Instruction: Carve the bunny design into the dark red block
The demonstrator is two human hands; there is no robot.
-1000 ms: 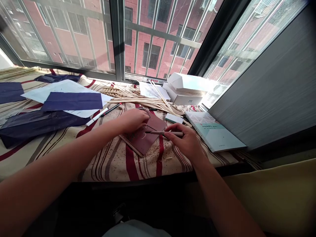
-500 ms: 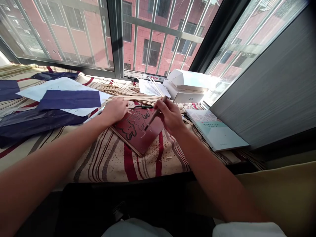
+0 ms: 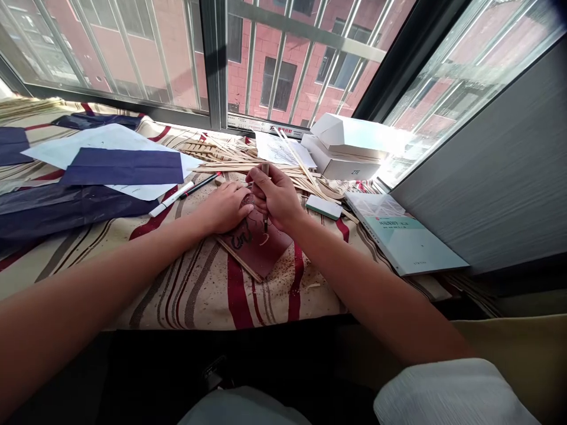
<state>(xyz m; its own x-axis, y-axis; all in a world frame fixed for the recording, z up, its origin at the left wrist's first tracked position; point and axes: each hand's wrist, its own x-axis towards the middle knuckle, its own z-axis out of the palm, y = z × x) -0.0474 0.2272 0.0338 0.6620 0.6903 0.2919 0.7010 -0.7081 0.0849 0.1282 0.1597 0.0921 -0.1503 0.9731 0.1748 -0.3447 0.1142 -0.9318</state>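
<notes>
your right hand (image 3: pixel 275 198) has swung round and now stands over the block, with the carving tool (image 3: pixel 265 222) held near upright instead of slanted low. your fingers and thumb are closed around its shaft, and its tip comes down on the dark red board (image 3: pixel 261 254). your left hand (image 3: pixel 225 208) lies open and flat, its fingers spread over the board's upper edge, clamping nothing but pinning the board against the cloth. the board sits tilted on the striped cloth (image 3: pixel 201 289), just in front of you, with black carved marks (image 3: pixel 243 239) showing near its middle and pale shavings (image 3: pixel 305 286) scattered around it.

your two hands hide much of the board's upper half, so you can't see all of the carving from here. just beyond them lies a loose pile of bamboo strips (image 3: pixel 248 168), touching the top of your right hand's area. to the left are a sheet of navy carbon paper (image 3: pixel 121 166) on white paper (image 3: pixel 146 192), with a white marker (image 3: pixel 170 199) and a black pen (image 3: pixel 200 185) close by. to the right are a pale green eraser (image 3: pixel 323 206), a zte box (image 3: pixel 343 168) and a teal-covered book (image 3: pixel 405 239).
</notes>
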